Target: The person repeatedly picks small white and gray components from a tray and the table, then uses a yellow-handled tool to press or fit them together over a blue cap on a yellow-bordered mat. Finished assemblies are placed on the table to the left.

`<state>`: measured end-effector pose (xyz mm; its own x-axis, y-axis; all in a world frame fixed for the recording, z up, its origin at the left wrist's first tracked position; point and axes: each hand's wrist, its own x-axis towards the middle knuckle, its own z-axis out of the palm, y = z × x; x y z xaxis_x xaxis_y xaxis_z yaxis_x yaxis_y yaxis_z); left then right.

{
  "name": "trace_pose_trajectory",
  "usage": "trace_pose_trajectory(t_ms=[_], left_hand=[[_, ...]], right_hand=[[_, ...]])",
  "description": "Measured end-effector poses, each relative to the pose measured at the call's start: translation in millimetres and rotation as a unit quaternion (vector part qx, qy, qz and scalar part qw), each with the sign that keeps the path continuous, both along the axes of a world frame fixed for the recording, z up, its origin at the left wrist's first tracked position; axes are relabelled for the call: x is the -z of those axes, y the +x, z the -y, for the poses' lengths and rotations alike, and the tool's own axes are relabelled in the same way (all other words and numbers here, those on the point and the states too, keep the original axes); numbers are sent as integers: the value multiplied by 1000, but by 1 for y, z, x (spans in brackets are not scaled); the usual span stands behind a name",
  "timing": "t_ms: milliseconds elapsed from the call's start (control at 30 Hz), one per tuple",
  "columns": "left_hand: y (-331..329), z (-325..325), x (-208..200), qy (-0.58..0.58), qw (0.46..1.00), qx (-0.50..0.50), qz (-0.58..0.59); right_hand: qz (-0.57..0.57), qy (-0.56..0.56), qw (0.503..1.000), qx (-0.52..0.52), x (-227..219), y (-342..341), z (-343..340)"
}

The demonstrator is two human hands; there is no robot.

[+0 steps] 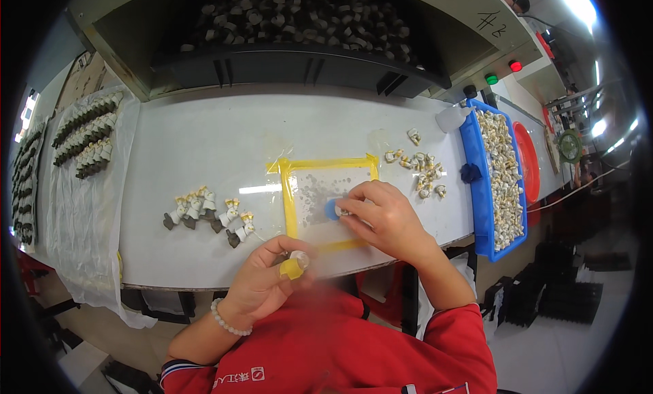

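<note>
My left hand (264, 278) is half curled near the table's front edge. A small white-and-yellow piece (294, 265) shows at its fingers; whether the yellow part is a wrap on a finger I cannot tell. My right hand (384, 217) is over a rectangle framed with yellow tape (290, 203), its fingertips pinching a small white piece (342, 210). Beside those fingertips is a round blue thing (331, 209). Grey spots mark the surface inside the frame. Several white figurines with dark bases and yellow tops (194, 207) lie left of it, and loose small white-and-gold pieces (423, 171) lie right.
A blue tray (481, 217) full of small white-and-gold pieces stands at the right, near a white bottle (450, 119) and a red basin (527, 162). Rows of figurines lie on plastic sheeting (88, 224) at the left. A dark bin (272, 71) of parts fills the back.
</note>
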<state>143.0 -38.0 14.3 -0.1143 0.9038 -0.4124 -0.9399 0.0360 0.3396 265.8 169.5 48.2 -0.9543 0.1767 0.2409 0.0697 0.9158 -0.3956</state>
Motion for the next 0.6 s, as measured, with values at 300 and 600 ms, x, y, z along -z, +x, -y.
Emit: trace_pose_trajectory(t_ms=[300, 600], left_hand=[[-1, -2, 6, -16, 998, -3, -68], [0, -12, -4, -29, 997, -32, -58]], right_hand=[[63, 47, 997, -24, -3, -9, 1], [18, -144, 987, 74, -2, -1, 6]])
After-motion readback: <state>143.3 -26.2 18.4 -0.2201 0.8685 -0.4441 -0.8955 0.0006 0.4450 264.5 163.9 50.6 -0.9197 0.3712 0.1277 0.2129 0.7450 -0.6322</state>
